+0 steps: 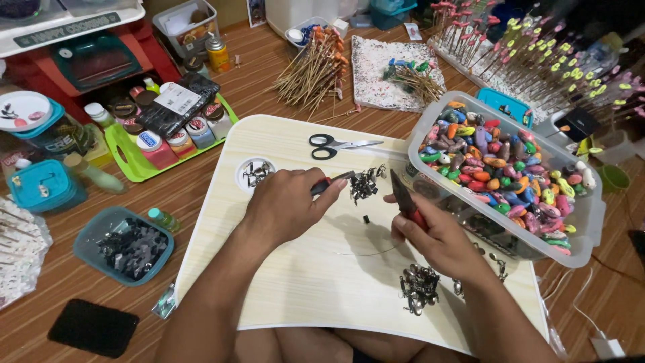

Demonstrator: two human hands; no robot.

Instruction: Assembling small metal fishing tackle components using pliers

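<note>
- The bench (295,296), a pale wood-grain lap board, lies across the person's legs on a brown plank floor (269,74).
- A clear plastic tub (591,215) rests on the board's right edge, filled with small painted lure bodies (504,168) in many colours.
- The left hand (285,205) is closed around red-handled pliers (332,181), whose tip points at a small heap of metal clips (364,183) near the board's middle.
- The right hand (440,238) is curled around a second dark tool with a red grip (405,199) (its tip points up toward the tub); whether the fingers also pinch a small part I cannot tell.
- Black-handled scissors (336,144) lie on the board beyond both hands.
- A round recess (255,175) in the board's upper left holds a few more metal pieces.
- A larger pile of metal swivels (418,288) sits just beside the right wrist.
- One tiny dark piece (366,219) lies alone between the hands.
</note>
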